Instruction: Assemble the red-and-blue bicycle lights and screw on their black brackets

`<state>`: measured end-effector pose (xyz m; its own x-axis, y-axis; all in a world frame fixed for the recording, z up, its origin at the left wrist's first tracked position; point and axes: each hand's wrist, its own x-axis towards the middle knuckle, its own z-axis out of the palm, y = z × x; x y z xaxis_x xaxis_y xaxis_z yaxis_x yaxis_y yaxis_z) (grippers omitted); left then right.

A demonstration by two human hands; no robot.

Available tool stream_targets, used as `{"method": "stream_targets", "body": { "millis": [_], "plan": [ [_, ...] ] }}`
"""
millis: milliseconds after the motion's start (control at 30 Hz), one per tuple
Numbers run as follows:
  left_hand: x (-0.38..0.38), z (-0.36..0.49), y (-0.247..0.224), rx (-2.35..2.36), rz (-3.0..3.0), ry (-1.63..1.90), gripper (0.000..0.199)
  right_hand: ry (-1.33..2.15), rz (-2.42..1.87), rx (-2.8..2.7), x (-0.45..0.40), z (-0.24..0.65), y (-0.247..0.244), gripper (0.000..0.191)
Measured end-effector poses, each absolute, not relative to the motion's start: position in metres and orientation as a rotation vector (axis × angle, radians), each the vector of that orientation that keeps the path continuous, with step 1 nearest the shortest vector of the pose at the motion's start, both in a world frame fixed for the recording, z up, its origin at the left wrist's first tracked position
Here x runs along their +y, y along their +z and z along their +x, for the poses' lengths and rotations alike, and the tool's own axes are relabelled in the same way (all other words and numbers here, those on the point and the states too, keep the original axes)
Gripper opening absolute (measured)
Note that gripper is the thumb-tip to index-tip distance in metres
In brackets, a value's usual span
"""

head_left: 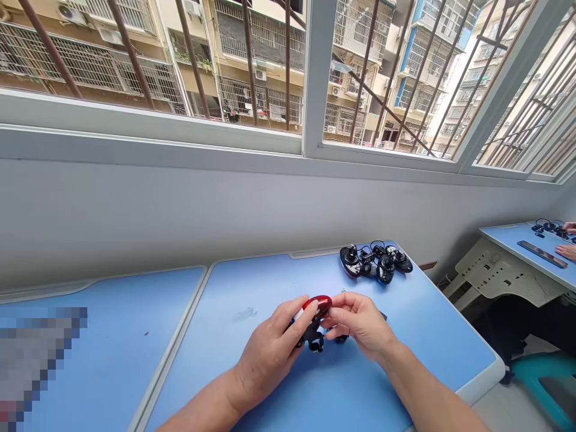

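Note:
Above the blue desk, my left hand [274,342] is wrapped round a small device with a glossy red lens [320,305] and a black bracket [314,337] below it. My right hand [362,324] is at the right side of the red lens, its thumb and forefinger pinched together near the edge. Whether those fingertips grip the device or a smaller part is hidden. Some dark and metallic small parts lie on the desk behind and under my right hand, mostly covered by it.
Several black glossy devices with brackets [375,264] lie at the desk's [243,378] back right. A barred window and grey wall stand behind. At far right, another person's hands [567,251] rest near a phone [542,254] on another desk. A teal stool [540,384] is below.

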<state>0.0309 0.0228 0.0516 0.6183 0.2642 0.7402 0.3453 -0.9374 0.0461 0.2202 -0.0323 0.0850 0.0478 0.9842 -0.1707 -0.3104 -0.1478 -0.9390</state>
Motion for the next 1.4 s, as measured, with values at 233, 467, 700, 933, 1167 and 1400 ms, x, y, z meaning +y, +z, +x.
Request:
{"method": "stream_targets", "body": {
  "millis": [233, 467, 700, 933, 1167, 1400],
  "plan": [
    [0.024, 0.031, 0.049, -0.518, -2.746, -1.233, 0.081, 1.405, -1.100, -0.841, -0.032, 0.220, 0.084, 0.043],
    [0.022, 0.034, 0.049, -0.703, -2.927, -1.448, 0.070, 1.093, -1.281, -1.066, -0.033, 0.232, 0.083, 0.035],
    [0.025, 0.034, 0.051, -0.839, -3.028, -1.449, 0.063, 0.379, -1.577, -1.809, -0.037, 0.246, 0.081, 0.020],
    [0.028, 0.032, 0.050, -0.960, -3.055, -1.475, 0.061, 0.479, -1.740, -1.982, -0.043, 0.244, 0.084, 0.022],
    [0.030, 0.031, 0.049, -0.890, -3.062, -1.440, 0.068, 1.069, -1.390, -1.294, -0.037, 0.225, 0.077, 0.034],
    [0.027, 0.031, 0.046, -0.749, -3.113, -1.362, 0.074, 1.440, -1.080, -0.977, -0.035, 0.213, 0.083, 0.053]
  ]
}}
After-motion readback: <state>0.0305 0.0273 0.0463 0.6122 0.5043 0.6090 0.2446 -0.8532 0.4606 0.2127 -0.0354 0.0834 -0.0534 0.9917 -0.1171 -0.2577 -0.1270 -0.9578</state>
